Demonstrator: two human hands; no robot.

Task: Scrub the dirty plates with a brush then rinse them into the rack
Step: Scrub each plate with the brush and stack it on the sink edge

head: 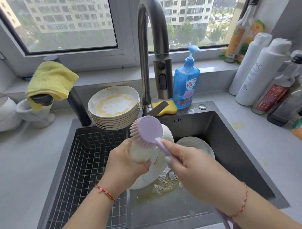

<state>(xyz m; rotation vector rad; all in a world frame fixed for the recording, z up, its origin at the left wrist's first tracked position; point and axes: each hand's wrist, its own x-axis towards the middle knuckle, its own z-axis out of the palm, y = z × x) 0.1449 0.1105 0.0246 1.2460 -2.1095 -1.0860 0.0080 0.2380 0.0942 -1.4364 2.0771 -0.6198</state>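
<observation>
Below, sink [233,137] holding plate [195,143], rack [83,161]

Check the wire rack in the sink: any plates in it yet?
Empty. The wire rack shows only bare grid; the left hand grips a plate over the basin.

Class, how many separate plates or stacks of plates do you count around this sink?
3: a stack of dirty cream plates on the sink's back rim, one white plate in the left hand, one white plate in the basin. Others may be hidden.
</observation>
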